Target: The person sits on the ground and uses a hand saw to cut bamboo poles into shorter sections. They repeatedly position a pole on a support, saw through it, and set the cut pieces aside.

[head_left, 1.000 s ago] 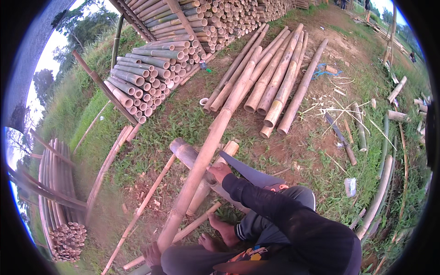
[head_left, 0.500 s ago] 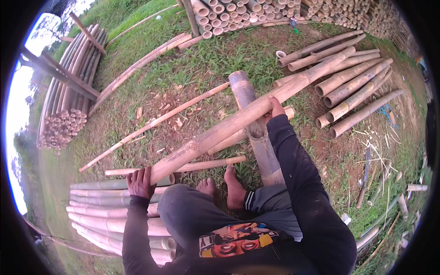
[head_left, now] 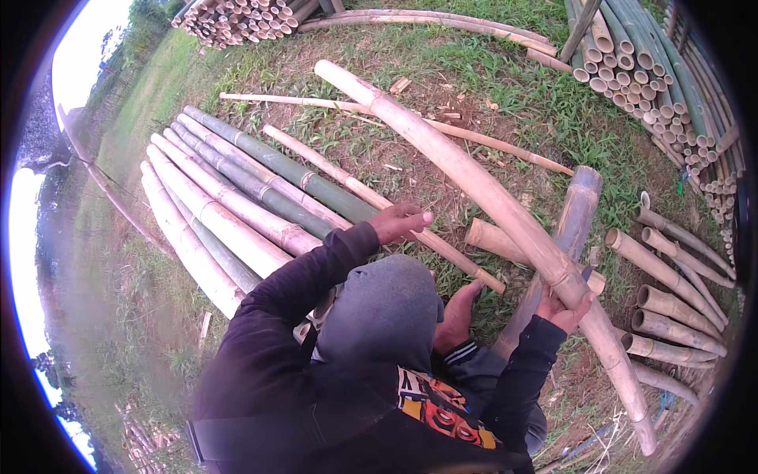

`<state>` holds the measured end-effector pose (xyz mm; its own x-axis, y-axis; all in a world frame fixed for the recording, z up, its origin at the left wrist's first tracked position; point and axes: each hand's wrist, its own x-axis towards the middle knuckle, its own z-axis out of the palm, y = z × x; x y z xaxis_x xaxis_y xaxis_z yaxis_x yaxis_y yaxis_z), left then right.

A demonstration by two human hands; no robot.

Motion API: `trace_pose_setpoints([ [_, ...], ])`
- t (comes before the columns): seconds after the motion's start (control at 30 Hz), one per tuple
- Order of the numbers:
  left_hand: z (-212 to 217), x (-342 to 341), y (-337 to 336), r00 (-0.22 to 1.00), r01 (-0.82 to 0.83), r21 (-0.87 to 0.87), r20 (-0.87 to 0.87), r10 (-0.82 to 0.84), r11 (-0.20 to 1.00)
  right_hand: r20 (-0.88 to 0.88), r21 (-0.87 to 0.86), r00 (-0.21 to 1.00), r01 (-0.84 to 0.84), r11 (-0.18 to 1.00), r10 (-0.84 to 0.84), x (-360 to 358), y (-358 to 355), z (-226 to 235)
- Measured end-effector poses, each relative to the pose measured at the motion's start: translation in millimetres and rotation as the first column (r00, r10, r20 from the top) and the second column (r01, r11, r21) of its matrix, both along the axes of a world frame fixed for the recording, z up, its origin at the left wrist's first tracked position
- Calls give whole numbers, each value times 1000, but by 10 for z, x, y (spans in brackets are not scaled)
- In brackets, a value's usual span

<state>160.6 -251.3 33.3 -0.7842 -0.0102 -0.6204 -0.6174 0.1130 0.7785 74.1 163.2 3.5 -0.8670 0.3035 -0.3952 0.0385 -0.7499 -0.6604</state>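
A long, pale bamboo pole (head_left: 466, 166) runs slantwise across the view and rests over a thick grey bamboo post (head_left: 580, 201). My right hand (head_left: 567, 314) is closed against the pole from its near side, low on its length. Beside that hand, a small dark edge shows past the pole, too hidden to name. My left hand (head_left: 401, 223) is off the pole, with its fingers stretched out and nothing in them. It hovers above a thin bamboo strip (head_left: 355, 186) and the end of a green bamboo pole (head_left: 316, 186).
Several bamboo poles (head_left: 213, 209) lie side by side at the left. Cut bamboo lengths (head_left: 671, 300) lie on the right. Stacked bamboo (head_left: 624, 71) stands far right, with another stack (head_left: 245, 20) far left. A short bamboo piece (head_left: 497, 239) lies beside the post.
My left hand has let go of the pole's near-left end. The pole has swung round, so that end now points far left. My right hand stays on it. The view has turned left.
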Motion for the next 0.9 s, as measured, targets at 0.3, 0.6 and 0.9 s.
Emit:
trace_pose_setpoints([
  [0.3, -258, -814, 530, 842, -285, 768, -85, 533, 574, -92, -91, 967, -245, 965, 237, 504, -970, 314],
  [0.6, -642, -601, -614, 482, -690, 632, 39, 876, 352, 172, 12, 972, 157, 987, -157, 307, 992, 215],
  [0.9, -964, -841, -2012, 508, -820, -431, -245, 826, 376, 395, 462, 888, -413, 785, 235, 68, 550, -359],
])
